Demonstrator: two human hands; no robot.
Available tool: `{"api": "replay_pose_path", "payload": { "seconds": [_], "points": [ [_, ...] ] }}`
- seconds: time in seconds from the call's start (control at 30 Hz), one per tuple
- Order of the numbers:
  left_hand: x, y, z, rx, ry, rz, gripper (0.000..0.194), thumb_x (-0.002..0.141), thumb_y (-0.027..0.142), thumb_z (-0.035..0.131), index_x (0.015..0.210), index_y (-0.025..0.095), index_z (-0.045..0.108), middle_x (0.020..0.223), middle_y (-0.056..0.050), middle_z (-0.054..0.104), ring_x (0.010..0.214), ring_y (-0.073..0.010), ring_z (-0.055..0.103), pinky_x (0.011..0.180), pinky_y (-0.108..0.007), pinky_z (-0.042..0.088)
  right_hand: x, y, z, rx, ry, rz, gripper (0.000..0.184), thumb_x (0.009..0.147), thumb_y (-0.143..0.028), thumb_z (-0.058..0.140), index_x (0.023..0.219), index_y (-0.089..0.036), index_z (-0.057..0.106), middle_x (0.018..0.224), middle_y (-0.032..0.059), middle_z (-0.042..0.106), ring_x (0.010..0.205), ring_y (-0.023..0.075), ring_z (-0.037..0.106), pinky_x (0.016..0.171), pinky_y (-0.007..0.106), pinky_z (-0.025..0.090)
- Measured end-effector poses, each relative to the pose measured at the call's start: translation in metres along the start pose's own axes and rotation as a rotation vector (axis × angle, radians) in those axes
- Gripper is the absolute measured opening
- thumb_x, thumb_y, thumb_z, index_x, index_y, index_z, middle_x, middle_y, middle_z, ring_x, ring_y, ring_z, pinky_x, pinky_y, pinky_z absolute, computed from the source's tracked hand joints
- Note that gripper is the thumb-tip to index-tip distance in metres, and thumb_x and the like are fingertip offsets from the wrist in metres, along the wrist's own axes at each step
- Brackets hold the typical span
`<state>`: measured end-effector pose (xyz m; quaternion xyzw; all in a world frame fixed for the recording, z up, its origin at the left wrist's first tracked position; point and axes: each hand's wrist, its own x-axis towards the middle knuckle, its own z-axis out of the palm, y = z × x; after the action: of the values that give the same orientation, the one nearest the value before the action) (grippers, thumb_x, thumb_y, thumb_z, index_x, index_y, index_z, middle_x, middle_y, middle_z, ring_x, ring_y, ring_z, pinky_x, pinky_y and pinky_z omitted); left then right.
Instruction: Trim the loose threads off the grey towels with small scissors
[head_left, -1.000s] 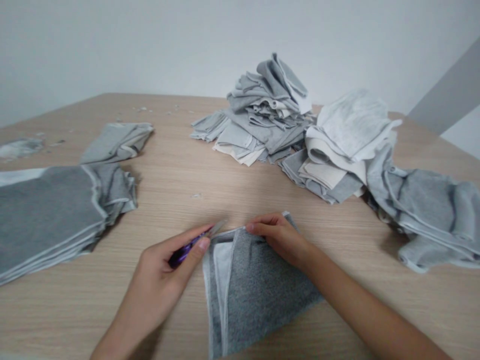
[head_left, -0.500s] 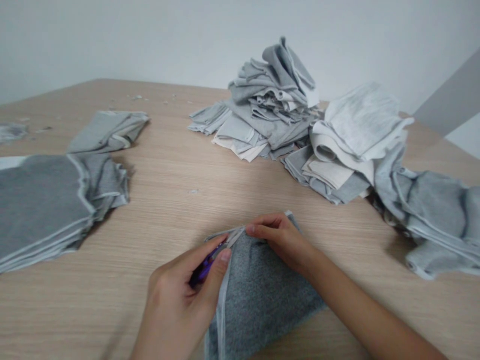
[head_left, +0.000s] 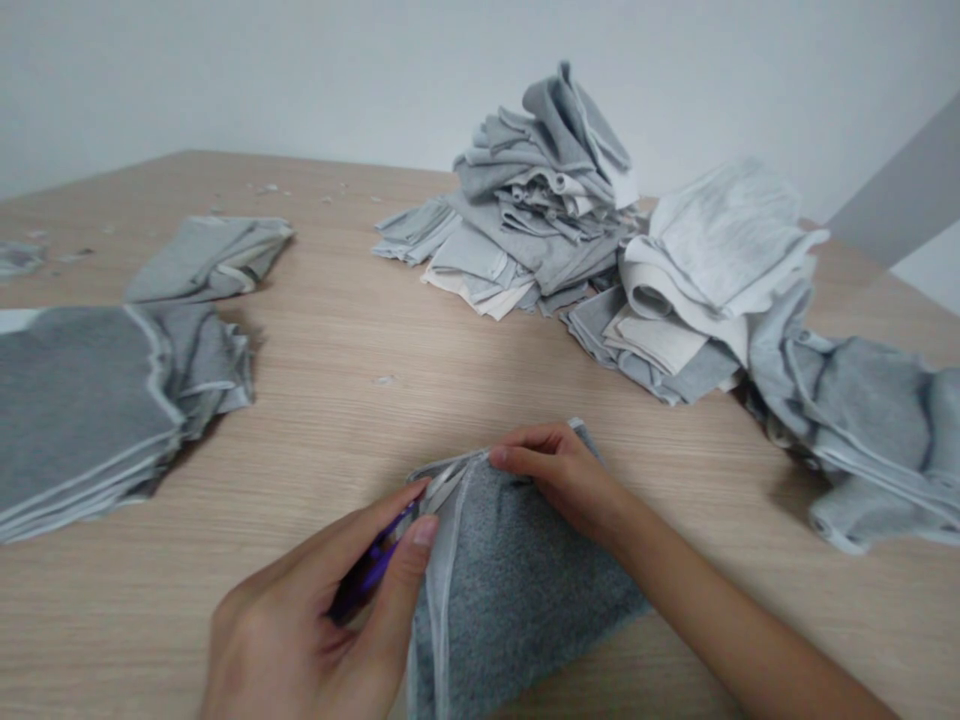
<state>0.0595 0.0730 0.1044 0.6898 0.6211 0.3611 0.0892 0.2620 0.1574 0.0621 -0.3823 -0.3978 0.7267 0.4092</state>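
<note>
The fabric panel [head_left: 536, 590], mottled dark grey with whitish edging and a paler strip near its left side, lies on the table [head_left: 322, 440]. The right hand [head_left: 562, 475] pinches its top edge; the left hand [head_left: 289, 620], partly curled, grips purple-handled snips [head_left: 371, 568].

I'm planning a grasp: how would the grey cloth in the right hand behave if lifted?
The grey cloth would probably sag, since it puckers softly beside the right hand. It looks light, judging by its thin edges. Its matte, textured surface suggests it may not slip easily.
</note>
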Motion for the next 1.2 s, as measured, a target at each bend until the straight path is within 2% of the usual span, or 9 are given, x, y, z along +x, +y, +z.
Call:
{"api": "replay_pose_path", "payload": {
  "seconds": [0.17, 0.5, 0.83, 1.2],
  "points": [
    [0.010, 0.013, 0.003, -0.005, -0.061, 0.029, 0.025, 0.091, 0.048, 0.059, 0.105, 0.034, 0.074, 0.089, 0.007, 0.080, 0.066, -0.0135, 0.074, 0.061, -0.022, 0.060, 0.000, 0.000, 0.001, -0.019, 0.016, 0.002, 0.017, 0.067, -0.034, 0.087, 0.072, -0.019, 0.080, 0.070, -0.0014, 0.073, 0.066, 0.0111, 0.057, 0.069, 0.026, 0.039],
    [0.019, 0.016, 0.014, -0.079, -0.090, 0.020, 0.024, 0.090, 0.043, 0.061, 0.105, 0.032, 0.076, 0.096, 0.005, 0.081, 0.077, -0.0149, 0.076, 0.067, -0.022, 0.061, 0.000, -0.002, 0.002, -0.032, -0.008, 0.009, 0.025, 0.065, -0.039, 0.088, 0.073, -0.018, 0.080, 0.067, -0.0003, 0.072, 0.065, 0.0127, 0.060, 0.071, 0.028, 0.042],
    [0.019, 0.009, 0.013, -0.139, -0.123, 0.019, 0.026, 0.091, 0.043, 0.063, 0.108, 0.031, 0.076, 0.105, 0.002, 0.080, 0.089, -0.0184, 0.077, 0.071, -0.025, 0.062, 0.000, -0.001, 0.002, -0.039, -0.017, 0.004, 0.023, 0.067, -0.039, 0.086, 0.074, -0.018, 0.080, 0.072, 0.0000, 0.074, 0.068, 0.0126, 0.059, 0.072, 0.028, 0.042],
    [0.030, 0.000, 0.009, -0.359, -0.135, -0.224, 0.029, 0.079, 0.055, 0.071, 0.098, 0.034, 0.079, 0.100, 0.003, 0.079, 0.089, -0.0231, 0.078, 0.086, -0.037, 0.063, -0.001, -0.002, 0.000, -0.084, -0.034, -0.033, 0.018, 0.070, -0.037, 0.084, 0.072, -0.019, 0.079, 0.068, -0.0024, 0.069, 0.067, 0.0121, 0.055, 0.071, 0.028, 0.040]
  ]
}}
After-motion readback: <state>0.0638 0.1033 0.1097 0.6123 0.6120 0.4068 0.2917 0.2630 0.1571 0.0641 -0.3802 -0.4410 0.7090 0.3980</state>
